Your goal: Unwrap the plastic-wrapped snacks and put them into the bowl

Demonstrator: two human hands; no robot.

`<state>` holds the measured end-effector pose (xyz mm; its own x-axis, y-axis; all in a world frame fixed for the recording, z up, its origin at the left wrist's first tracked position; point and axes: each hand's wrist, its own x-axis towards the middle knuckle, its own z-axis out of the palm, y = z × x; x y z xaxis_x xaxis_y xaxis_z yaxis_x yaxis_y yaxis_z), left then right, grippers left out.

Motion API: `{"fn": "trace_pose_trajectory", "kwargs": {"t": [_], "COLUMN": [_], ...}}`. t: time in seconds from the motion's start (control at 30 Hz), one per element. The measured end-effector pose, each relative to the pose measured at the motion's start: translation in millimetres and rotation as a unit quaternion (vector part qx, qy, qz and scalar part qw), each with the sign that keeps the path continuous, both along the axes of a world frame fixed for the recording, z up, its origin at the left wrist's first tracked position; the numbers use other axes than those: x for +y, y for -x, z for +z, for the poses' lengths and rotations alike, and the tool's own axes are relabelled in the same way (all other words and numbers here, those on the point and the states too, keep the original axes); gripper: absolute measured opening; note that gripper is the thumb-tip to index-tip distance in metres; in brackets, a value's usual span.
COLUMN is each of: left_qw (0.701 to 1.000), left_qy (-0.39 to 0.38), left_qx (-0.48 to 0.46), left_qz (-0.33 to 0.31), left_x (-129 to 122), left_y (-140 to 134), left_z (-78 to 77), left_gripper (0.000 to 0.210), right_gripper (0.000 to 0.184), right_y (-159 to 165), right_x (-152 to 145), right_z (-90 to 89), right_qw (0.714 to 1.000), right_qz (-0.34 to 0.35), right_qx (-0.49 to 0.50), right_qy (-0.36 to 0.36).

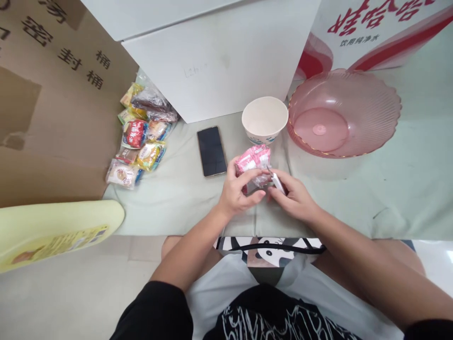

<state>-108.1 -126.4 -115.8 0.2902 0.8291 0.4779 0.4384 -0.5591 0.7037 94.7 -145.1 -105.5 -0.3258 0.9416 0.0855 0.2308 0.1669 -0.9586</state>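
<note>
My left hand (238, 191) is closed around a pink-and-white package (255, 159) in clear crinkled wrap, near the table's front edge. In my right hand (294, 196) is a small white utility knife (278, 183), its thin tip pointing at the package's right side. Whether the tip touches the wrap I cannot tell. Just behind the package stands a white paper bowl (264, 118) with a blue-green pattern low on its side. A dark-screened phone (212, 152) lies left of my left hand.
A pink ribbed plastic basin (371, 118) stands at the right. Several small wrapped snacks (132, 134) are heaped at the left beside a cardboard box (71, 123). White boxes (212, 71) line the back, and a pale yellow rounded object (53, 222) juts in at lower left.
</note>
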Motion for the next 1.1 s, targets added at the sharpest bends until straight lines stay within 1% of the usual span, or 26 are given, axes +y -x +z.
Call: {"fn": "trace_pose_trajectory", "kwargs": {"t": [0.07,0.13,0.2,0.27,0.33,0.4,0.47,0.57,0.63,0.7,0.73,0.77,0.83,0.9,0.93,0.97,1.0,1.03,1.07,1.1], "left_qw": [0.998,0.991,0.985,0.983,0.981,0.982,0.986,0.988,0.979,0.962,0.952,0.946,0.944,0.959,0.968,0.976,0.981,0.983,0.98,0.972], "left_qy": [0.051,0.102,0.127,0.127,0.118,0.109,0.096,0.078,0.076,0.08,0.083,0.089,0.109,0.121,0.119,0.11,0.098,0.09,0.095,0.115], "left_qx": [-0.026,-0.04,-0.052,-0.074,-0.093,-0.09,-0.07,-0.077,-0.121,-0.182,-0.209,-0.227,-0.229,-0.181,-0.146,-0.113,-0.092,-0.087,-0.101,-0.135], "left_qz": [0.026,0.077,0.108,0.114,0.118,0.124,0.116,0.108,0.142,0.19,0.207,0.215,0.208,0.181,0.165,0.15,0.14,0.137,0.141,0.152], "left_x": [1,4,6,8,8,7,5,7,14,21,24,25,23,16,12,9,6,5,5,6], "left_y": [0,0,0,0,0,-1,-2,0,5,11,13,15,15,12,10,9,8,8,8,8], "left_z": [1.0,0.1,-3.7,-9.6,-15.8,-20.2,-21.7,-17.9,-12.7,-7.5,-5.6,-4.3,-3.1,-2.4,-1.5,-0.1,1.7,3.8,6.0,8.1], "left_gripper": [0.037,0.028,0.025,0.035,0.048,0.053,0.048,0.047,0.054,0.061,0.064,0.065,0.064,0.057,0.054,0.051,0.049,0.047,0.046,0.043], "right_gripper": [0.043,0.046,0.045,0.043,0.042,0.037,0.032,0.029,0.021,0.012,0.008,0.008,0.015,0.018,0.017,0.016,0.017,0.018,0.021,0.026], "right_y": [1,0,-2,-3,-4,-2,1,4,1,-7,-13,-20,-32,-41,-43,-43,-42,-39,-35,-31], "right_x": [3,7,9,9,9,8,8,10,12,13,14,16,19,23,23,24,23,21,19,16], "right_z": [-0.1,-0.3,-1.3,-3.2,-4.8,-4.3,-0.7,8.2,13.4,15.5,15.1,13.7,8.8,3.3,1.2,-0.3,-0.9,-0.7,0.0,1.2], "right_qw": [0.999,0.998,0.998,0.999,0.998,0.989,0.98,0.977,0.981,0.989,0.99,0.988,0.969,0.937,0.926,0.922,0.925,0.933,0.943,0.952], "right_qz": [0.015,0.022,0.014,-0.016,-0.04,-0.036,-0.007,0.023,0.037,0.046,0.039,0.016,-0.071,-0.154,-0.175,-0.181,-0.172,-0.151,-0.12,-0.081], "right_qx": [-0.035,-0.051,-0.057,-0.041,0.019,0.097,0.14,0.119,0.054,-0.041,-0.092,-0.143,-0.236,-0.304,-0.318,-0.316,-0.3,-0.274,-0.245,-0.214], "right_qy": [-0.001,-0.007,-0.016,-0.002,0.048,0.104,0.138,0.177,0.184,0.137,0.098,0.056,-0.014,-0.073,-0.104,-0.133,-0.158,-0.179,-0.193,-0.203]}}
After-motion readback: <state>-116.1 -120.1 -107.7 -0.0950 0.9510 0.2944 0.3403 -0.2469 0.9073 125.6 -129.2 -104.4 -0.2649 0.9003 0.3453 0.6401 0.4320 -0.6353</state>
